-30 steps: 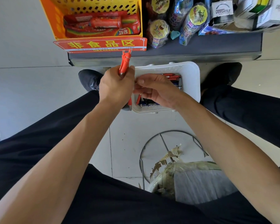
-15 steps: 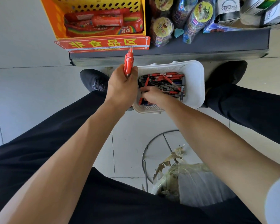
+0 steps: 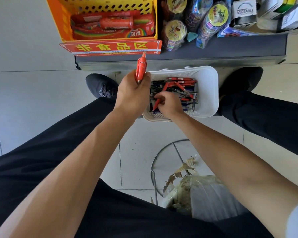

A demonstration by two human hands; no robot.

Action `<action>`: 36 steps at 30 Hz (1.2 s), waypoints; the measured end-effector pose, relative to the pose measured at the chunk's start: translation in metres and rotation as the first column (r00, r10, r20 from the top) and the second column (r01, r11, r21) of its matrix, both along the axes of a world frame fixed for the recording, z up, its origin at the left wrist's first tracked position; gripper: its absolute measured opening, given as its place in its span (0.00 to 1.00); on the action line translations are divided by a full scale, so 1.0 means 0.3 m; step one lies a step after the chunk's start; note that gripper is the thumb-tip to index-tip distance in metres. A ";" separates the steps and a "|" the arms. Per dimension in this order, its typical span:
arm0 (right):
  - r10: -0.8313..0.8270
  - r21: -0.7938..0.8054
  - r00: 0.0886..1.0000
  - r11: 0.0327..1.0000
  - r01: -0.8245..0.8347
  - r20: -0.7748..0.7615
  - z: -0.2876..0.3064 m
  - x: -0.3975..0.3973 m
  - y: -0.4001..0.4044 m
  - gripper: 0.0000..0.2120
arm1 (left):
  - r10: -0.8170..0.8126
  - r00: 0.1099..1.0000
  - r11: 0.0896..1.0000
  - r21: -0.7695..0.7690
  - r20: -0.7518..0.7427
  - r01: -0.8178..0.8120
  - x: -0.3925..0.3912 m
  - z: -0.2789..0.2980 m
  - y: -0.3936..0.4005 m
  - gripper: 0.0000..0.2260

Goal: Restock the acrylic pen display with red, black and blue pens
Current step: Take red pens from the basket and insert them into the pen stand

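both my arms reach forward and down between my knees. my left hand (image 3: 133, 94) is a raised fist, fingers wrapped round a bunch of red pens (image 3: 141, 69) sticking up out of it. my right hand (image 3: 169, 105) sits lower, palm down, fingertips pinching one red pen (image 3: 156, 104).

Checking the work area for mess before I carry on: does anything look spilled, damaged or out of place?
Nothing looks spilled or broken. The pens lie jumbled, colours mixed, inside the white basket. The only untidy spot is the crumpled, torn wrapping on the floor beside the wire stand.
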State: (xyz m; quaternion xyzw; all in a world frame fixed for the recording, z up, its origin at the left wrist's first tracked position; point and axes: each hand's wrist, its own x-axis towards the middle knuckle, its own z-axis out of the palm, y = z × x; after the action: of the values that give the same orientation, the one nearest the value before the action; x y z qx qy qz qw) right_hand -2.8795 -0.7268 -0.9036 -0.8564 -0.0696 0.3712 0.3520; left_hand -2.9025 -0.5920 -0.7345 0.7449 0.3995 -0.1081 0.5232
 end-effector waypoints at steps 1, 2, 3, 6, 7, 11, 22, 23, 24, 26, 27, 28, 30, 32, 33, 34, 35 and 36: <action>-0.020 0.018 0.999 1.000 0.019 0.025 0.008 0.004 -0.014 0.13 | -0.003 1.000 1.000 -0.003 0.000 0.003 -0.001 0.001 0.000 0.16; -0.042 0.034 0.998 0.999 0.040 0.056 0.014 0.008 -0.026 0.09 | -0.006 1.000 1.000 -0.004 -0.001 0.006 -0.002 0.001 0.000 0.16; -0.061 0.041 0.994 0.997 0.058 0.089 0.024 0.011 -0.037 0.06 | -0.007 1.000 1.000 -0.007 -0.004 0.007 -0.004 0.000 0.000 0.16; -0.072 0.047 0.976 0.997 0.064 0.204 0.056 0.024 -0.073 0.09 | -0.004 1.000 1.000 -0.003 -0.006 0.004 -0.007 -0.004 0.002 0.17; -0.089 0.057 0.970 0.995 0.078 0.226 0.074 0.030 -0.080 0.11 | -0.010 1.000 1.000 0.007 -0.005 0.010 -0.007 -0.004 0.003 0.17; -0.186 0.202 0.980 0.965 0.168 0.073 0.170 0.063 -0.095 0.11 | -0.062 0.998 0.997 0.054 -0.012 0.062 -0.013 -0.006 0.002 0.17; 0.053 0.567 0.906 0.795 0.216 -0.419 0.403 0.095 -0.034 0.18 | -0.400 0.885 0.874 0.191 -0.237 0.446 -0.034 -0.019 0.017 0.17; 0.080 0.548 0.907 0.818 0.177 -0.413 0.402 0.091 -0.032 0.16 | -0.413 0.867 0.862 0.188 -0.280 0.471 -0.039 -0.024 0.020 0.15; 0.105 0.531 0.905 0.835 0.145 -0.413 0.402 0.089 -0.032 0.14 | -0.417 0.851 0.856 0.177 -0.320 0.486 -0.044 -0.030 0.023 0.13; 0.144 0.494 0.892 0.864 0.098 -0.429 0.402 0.087 -0.035 0.11 | -0.428 0.820 0.848 0.145 -0.381 0.510 -0.053 -0.032 0.020 0.12; 0.143 0.474 0.879 0.874 0.103 -0.454 0.404 0.090 -0.037 0.11 | -0.444 0.801 0.840 0.125 -0.401 0.528 -0.058 -0.032 0.016 0.13; 0.130 0.457 0.863 0.881 0.126 -0.488 0.403 0.094 -0.039 0.11 | -0.461 0.782 0.832 0.104 -0.419 0.546 -0.059 -0.036 0.013 0.14; 0.077 0.418 0.843 0.890 0.182 -0.532 0.383 0.106 -0.042 0.12 | -0.475 0.758 0.819 0.089 -0.447 0.567 -0.058 -0.039 0.010 0.14; -0.040 0.313 0.878 0.926 0.212 -0.478 0.332 0.123 -0.047 0.12 | -0.465 0.760 0.808 0.134 -0.454 0.574 -0.054 -0.041 0.016 0.11; -0.094 0.224 0.913 0.955 0.196 -0.398 0.295 0.133 -0.056 0.11 | -0.455 0.770 0.808 0.157 -0.446 0.568 -0.050 -0.039 0.020 0.10; -0.116 0.116 0.949 0.981 0.156 -0.294 0.256 0.145 -0.070 0.11 | -0.446 0.786 0.814 0.171 -0.429 0.555 -0.048 -0.039 0.024 0.09; -0.103 -0.011 0.977 0.995 0.103 -0.187 0.213 0.158 -0.089 0.11 | -0.438 0.800 0.822 0.177 -0.410 0.541 -0.046 -0.040 0.027 0.09; -0.075 -0.137 0.992 0.989 0.060 -0.106 0.170 0.169 -0.109 0.11 | -0.431 0.811 0.832 0.173 -0.395 0.526 -0.046 -0.042 0.029 0.09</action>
State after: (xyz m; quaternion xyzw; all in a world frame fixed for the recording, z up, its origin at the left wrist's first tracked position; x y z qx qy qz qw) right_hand -2.8287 -0.7594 -0.8525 -0.8580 0.0042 0.4101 0.3093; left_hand -2.9164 -0.5833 -0.7471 0.8568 0.2920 -0.3077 0.2931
